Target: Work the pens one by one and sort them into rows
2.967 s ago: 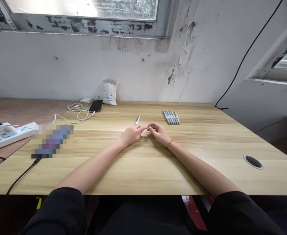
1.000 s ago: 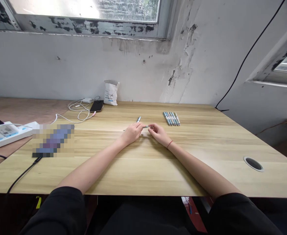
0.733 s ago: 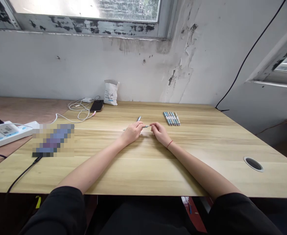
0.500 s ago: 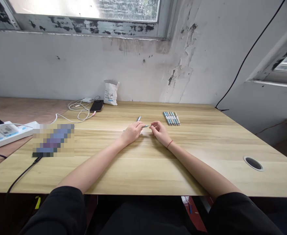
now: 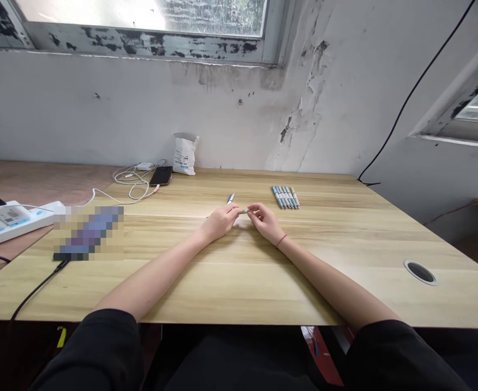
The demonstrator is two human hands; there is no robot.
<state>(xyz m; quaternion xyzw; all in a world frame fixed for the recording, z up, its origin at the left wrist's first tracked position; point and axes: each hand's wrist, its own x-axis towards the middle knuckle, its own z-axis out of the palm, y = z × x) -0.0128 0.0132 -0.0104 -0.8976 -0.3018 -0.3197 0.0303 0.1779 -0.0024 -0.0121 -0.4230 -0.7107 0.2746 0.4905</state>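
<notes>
Both hands meet over the middle of the wooden desk. My left hand [image 5: 221, 221] is closed round a light green pen [image 5: 244, 212], whose end sticks out to the right. My right hand [image 5: 263, 220], with a red string at the wrist, pinches at the right end of that pen. Just beyond my left hand a second pen [image 5: 231, 198] lies on the desk, partly hidden by the fingers. To the right and farther back, several pens [image 5: 285, 197] in blue, green and beige lie side by side in a row.
A white pouch [image 5: 186, 154] stands by the wall, beside a black phone [image 5: 161, 176] and a coiled white cable [image 5: 135, 184]. At left are a pixelated device [image 5: 88, 233] and a power strip [image 5: 39, 217]. A round grommet [image 5: 420, 272] is at right.
My right hand has moved slightly left, so its fingertips now meet the pen's end and the small gap between the hands has narrowed.
</notes>
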